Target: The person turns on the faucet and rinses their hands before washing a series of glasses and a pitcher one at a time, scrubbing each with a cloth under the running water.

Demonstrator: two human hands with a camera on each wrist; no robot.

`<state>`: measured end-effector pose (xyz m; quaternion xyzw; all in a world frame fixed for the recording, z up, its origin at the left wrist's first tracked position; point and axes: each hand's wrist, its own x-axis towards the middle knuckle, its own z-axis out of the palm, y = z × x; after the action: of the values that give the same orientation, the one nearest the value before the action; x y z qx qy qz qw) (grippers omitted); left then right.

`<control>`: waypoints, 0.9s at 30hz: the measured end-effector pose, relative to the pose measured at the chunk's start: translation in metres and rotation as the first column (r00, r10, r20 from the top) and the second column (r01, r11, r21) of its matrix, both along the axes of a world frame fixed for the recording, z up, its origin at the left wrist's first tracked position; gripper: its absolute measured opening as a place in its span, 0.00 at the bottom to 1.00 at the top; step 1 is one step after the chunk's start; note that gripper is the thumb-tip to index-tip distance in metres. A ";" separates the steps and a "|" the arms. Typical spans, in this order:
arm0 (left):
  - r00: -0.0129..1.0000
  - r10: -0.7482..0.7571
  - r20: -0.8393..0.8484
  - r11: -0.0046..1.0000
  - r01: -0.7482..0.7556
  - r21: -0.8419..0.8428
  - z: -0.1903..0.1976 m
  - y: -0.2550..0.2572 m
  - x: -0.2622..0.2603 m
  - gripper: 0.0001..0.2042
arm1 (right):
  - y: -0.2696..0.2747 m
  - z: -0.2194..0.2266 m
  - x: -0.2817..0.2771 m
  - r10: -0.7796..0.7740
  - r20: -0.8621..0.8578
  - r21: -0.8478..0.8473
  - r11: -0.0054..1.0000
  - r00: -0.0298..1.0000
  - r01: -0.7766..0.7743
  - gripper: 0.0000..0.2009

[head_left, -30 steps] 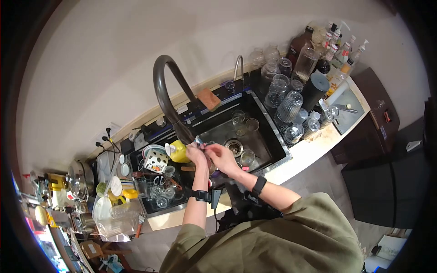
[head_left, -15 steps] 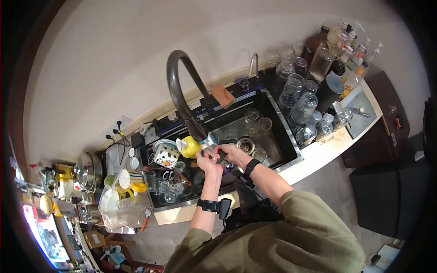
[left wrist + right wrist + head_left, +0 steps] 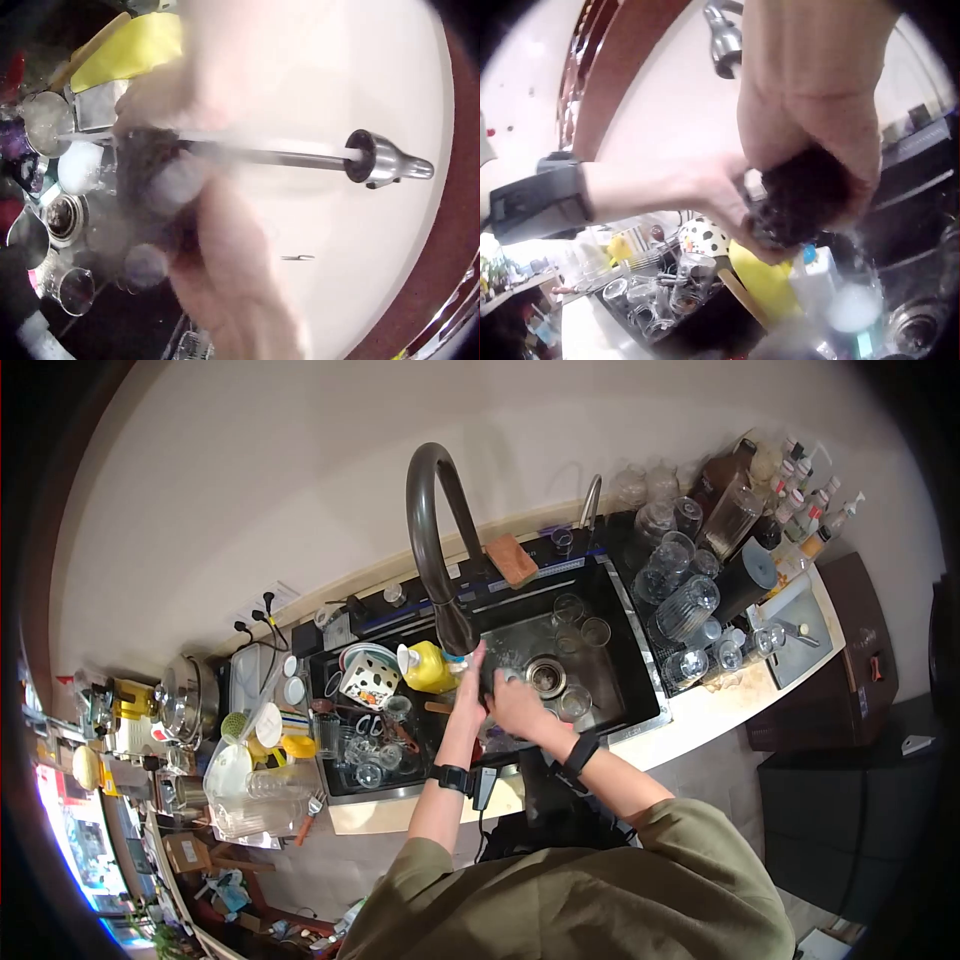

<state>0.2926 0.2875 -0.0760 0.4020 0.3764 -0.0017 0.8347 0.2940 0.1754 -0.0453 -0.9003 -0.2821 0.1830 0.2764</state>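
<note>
Under the running faucet [image 3: 458, 630], both hands meet over the black sink. My right hand [image 3: 522, 705] grips a dark, rough-textured lump [image 3: 802, 191], its fingers wrapped round it from above. From the other side my left hand [image 3: 468, 695] holds the same lump, thumb and fingers around it in the right wrist view. What kind of thing it is I cannot tell. Water falls onto the hands in the left wrist view. Just behind the left hand stands a yellow bottle [image 3: 428, 667] with a white cap.
Several glasses sit in the sink near the drain [image 3: 546, 678]. Small glassware and a spotted white container [image 3: 370, 680] crowd the left basin. Upturned glasses and a tall glass jar [image 3: 685, 610] line the right counter. An orange sponge [image 3: 512, 560] lies behind the faucet.
The left palm was turned up half a second ago; now the left hand stands on edge and the right hand has closed in over the dark lump. The head view has swung left.
</note>
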 end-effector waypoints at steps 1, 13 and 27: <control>0.991 -0.102 -0.091 0.992 0.095 -0.079 0.010 -0.004 -0.001 0.35 | 0.000 -0.003 -0.003 0.006 0.001 -0.067 0.998 1.000 -0.006 0.21; 0.998 0.008 -0.070 0.948 -0.029 -0.317 -0.028 -0.001 0.009 0.14 | -0.049 -0.025 0.028 -0.367 -0.427 0.363 0.768 0.826 0.528 0.20; 0.993 -0.099 -0.067 0.928 0.117 0.354 -0.051 -0.008 0.014 0.17 | -0.020 -0.052 0.019 0.107 -0.794 0.290 0.932 0.598 0.218 0.39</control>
<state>0.3069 0.2796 -0.1267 0.5671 0.3677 0.0112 0.7369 0.3126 0.1551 -0.0972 -0.6648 -0.1282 0.5028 0.5374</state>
